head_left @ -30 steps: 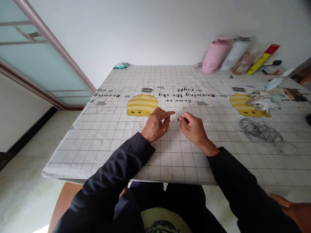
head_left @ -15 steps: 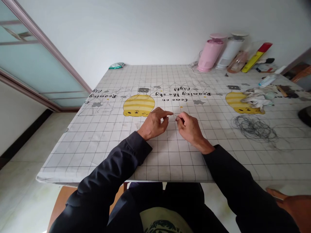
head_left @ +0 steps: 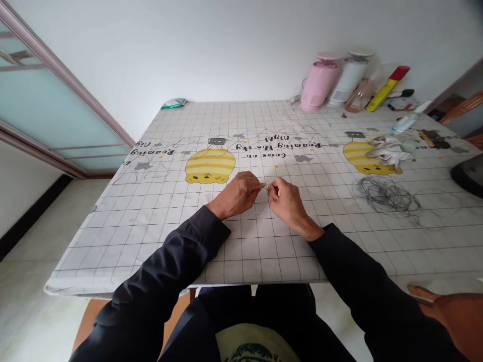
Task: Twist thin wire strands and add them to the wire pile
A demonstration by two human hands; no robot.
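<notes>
My left hand is just above the tablecloth with its fingers pinched together, pointing right. Facing it, my right hand is closed, thumb and forefinger pinched. The fingertips of both hands nearly touch. A very thin strand, like thread or fine wire, shows faintly below the fingertips; its ends in the pinches are too small to make out. To the right lies a loose tangle of dark thin strand, apart from both hands.
The checked tablecloth carries more faint loose strands. Crumpled whitish gloves lie at the right, near a dark object. Along the wall stand a pink cylinder, a white cylinder and a yellow-red box. A green packet sits far left.
My left forefinger, stretched out before, is now drawn in with the other fingers. Both hands have come closer together, narrowing the gap. The whole view has shifted slightly.
</notes>
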